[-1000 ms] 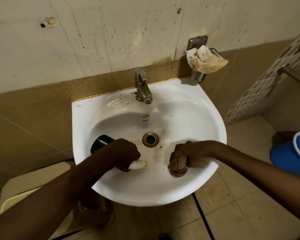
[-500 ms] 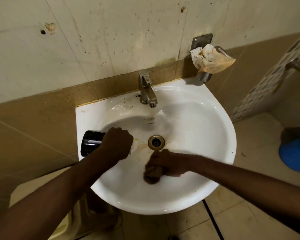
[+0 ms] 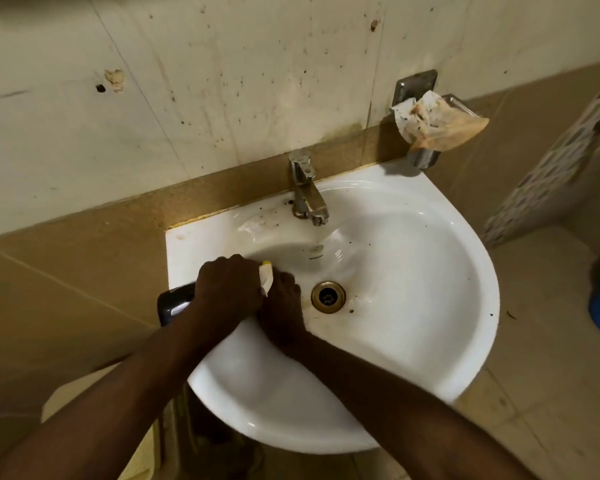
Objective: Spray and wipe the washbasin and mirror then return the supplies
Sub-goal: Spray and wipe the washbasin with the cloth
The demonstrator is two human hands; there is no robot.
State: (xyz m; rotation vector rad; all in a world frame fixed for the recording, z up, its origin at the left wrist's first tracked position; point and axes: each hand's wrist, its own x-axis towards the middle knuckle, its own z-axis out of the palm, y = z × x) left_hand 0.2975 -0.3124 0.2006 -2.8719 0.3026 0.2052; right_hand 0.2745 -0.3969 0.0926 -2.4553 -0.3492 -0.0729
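1. Right hand (image 3: 281, 306), low in the white ceramic washbasin (image 3: 430, 341) left of its brass drain (image 3: 328, 296), scrubs; whatever it clutches is hidden.
2. Left hand (image 3: 227, 289) grasps the dark spray bottle (image 3: 174, 303) at the basin's left edge.
3. Best press firmly across the brown drain stains, nozzle aimed ahead.

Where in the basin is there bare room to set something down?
Free: the basin's right half, between drain and outer rim, and the near bowl. Crowded: left of the drain, where the left hand grips the spray bottle beside the right hand.
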